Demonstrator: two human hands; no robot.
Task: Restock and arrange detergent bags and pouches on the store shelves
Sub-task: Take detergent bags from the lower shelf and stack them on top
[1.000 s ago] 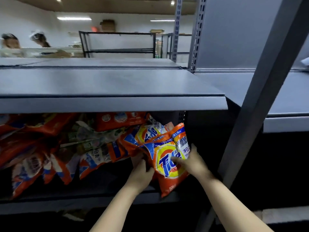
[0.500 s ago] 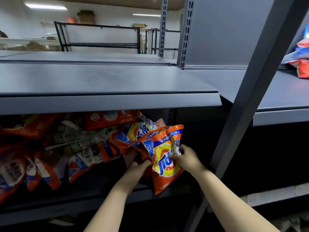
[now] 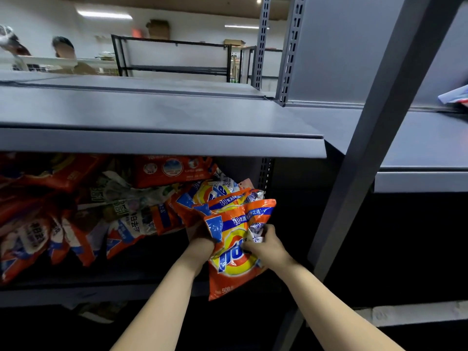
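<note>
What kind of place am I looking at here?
Probably a shop or stockroom: grey metal shelving with slotted uprights, a heap of orange detergent bags, and both hands handling one orange Tide bag.

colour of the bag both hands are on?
Detergent bag: orange with a yellow bullseye and blue lettering and band, seen in the head view.

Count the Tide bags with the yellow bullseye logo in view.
2 clearly: front Tide bag gripped by left hand and right hand; second Tide bag directly behind it on the shelf. The heap may hide more.

Orange detergent bag (image 3: 234, 259) now more upright, right hand (image 3: 266, 245) shifted inward onto its front, left hand (image 3: 202, 239) tucked further behind its left edge
</note>
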